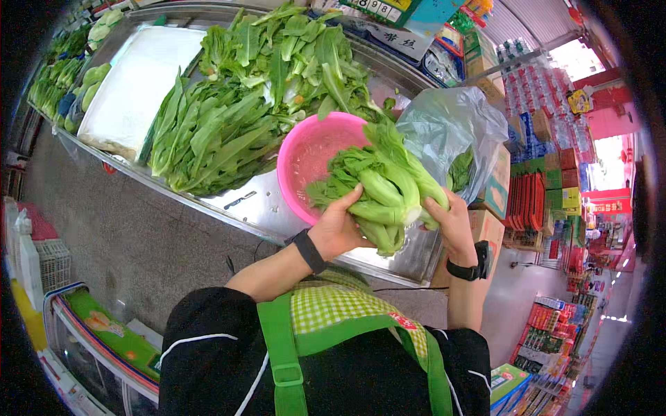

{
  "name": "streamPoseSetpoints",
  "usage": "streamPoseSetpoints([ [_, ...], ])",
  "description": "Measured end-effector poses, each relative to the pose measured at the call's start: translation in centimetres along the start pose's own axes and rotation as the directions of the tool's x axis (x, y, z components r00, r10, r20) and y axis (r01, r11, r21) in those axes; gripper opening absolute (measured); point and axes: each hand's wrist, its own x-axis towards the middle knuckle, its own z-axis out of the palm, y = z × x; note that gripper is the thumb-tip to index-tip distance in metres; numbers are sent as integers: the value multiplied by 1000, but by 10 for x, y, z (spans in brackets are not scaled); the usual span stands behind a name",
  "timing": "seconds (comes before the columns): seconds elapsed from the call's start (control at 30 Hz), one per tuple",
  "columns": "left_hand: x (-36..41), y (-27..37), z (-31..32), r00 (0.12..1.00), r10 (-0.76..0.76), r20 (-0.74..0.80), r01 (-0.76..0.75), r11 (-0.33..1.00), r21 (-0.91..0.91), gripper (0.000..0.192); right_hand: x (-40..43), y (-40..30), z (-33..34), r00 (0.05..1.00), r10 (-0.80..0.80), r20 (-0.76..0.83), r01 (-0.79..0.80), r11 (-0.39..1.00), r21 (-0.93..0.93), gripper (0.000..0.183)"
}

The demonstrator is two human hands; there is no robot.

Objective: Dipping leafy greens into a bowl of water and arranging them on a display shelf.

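A head of leafy mustard greens (387, 190) is held between both hands, its pale cut base towards me and its leaves reaching over a pink plastic basin (292, 148). My left hand (338, 226) grips the outer stalks on the left, thumb on top. On the other side, my right hand (451, 223) holds a stalk near the base. Water appears to fill the basin. Left of the basin lies a bundle of long leafy lettuce (218, 135). Loose, torn leaves (291, 52) are heaped behind it.
Everything stands on a stainless steel counter (250, 203). A clear plastic bag (452, 125) with some leaves inside sits right of the basin. Further left are a white foam board (143, 86) and more green vegetables (60, 78). Cardboard boxes (486, 229) stand against the counter's right end.
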Motion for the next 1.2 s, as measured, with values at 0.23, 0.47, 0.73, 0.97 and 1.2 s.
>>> streamPoseSetpoints([
  [0.23, -4, 2, 10, 998, -15, -60, 19, 998, 59, 59, 6, 1, 0, 999, 9, 31, -8, 1000, -23, 29],
  [0.47, -24, -1, 16, 1000, 3, -20, -2, 999, 50, 60, -8, -3, 6, 997, -65, 46, 65, 998, -3, 33],
  [0.73, -7, 8, -6, 999, -13, -50, 18, 996, 93, 59, 12, 18, 3, 983, -172, 61, 181, 962, -205, 29],
  [0.97, 4, 6, -10, 999, -38, -34, 40, 998, 58, 53, 9, 19, -5, 997, -42, 67, 43, 999, -13, 27],
  [1.2, 9, 3, -14, 1000, -17, -3, 17, 991, 129, 53, 12, 16, -4, 999, 34, 34, -34, 999, -19, 29],
])
